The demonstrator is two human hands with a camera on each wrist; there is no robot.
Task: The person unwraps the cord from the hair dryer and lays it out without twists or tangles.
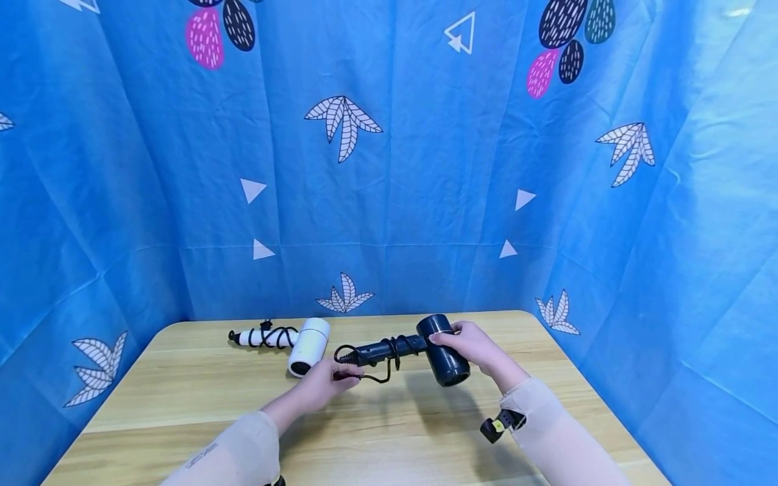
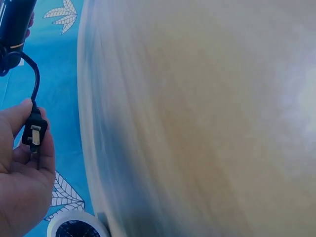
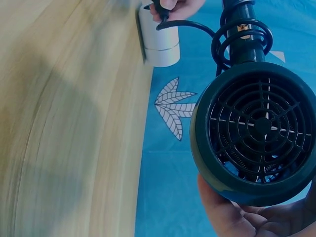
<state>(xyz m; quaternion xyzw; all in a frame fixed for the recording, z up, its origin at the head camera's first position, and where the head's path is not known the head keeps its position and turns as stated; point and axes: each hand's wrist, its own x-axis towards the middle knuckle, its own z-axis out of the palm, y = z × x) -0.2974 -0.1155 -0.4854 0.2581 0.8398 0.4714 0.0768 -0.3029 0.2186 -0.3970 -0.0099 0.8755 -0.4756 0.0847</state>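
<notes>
White hair dryer [image 1: 313, 343] on the left, lying on the wooden tabletop [image 1: 377, 449] near the back edge, left of that edge's middle. Handle points to the left edge, dark cord [image 1: 281, 337] wound round it, barrel's open end faces the front. Next, left hand [image 1: 325, 388], just in front of that barrel in the head view; can't tell if they touch. Its thumb and curled fingers pinch a black plug [image 2: 41, 127], metal prong showing in the left wrist view. From the plug a black cord [image 1: 384, 380] runs up to the black hair dryer [image 1: 446, 361], which is held above the tabletop, right of its middle, toward the back edge, with a shadow on the wood below. Handle [image 1: 375, 352] points left, few loose turns of cord round it; barrel tilted, lower end toward the front. Right wrist view shows a round grille [image 3: 261, 129] at one barrel end. Right hand [image 1: 471, 344] grips the barrel, thumb and fingers wrapped round it. Light sleeve [image 1: 547, 418] on that arm, black wrist device [image 1: 501, 425] at the cuff. Blue printed fabric [image 1: 425, 169] behind the back edge and along both side edges.
</notes>
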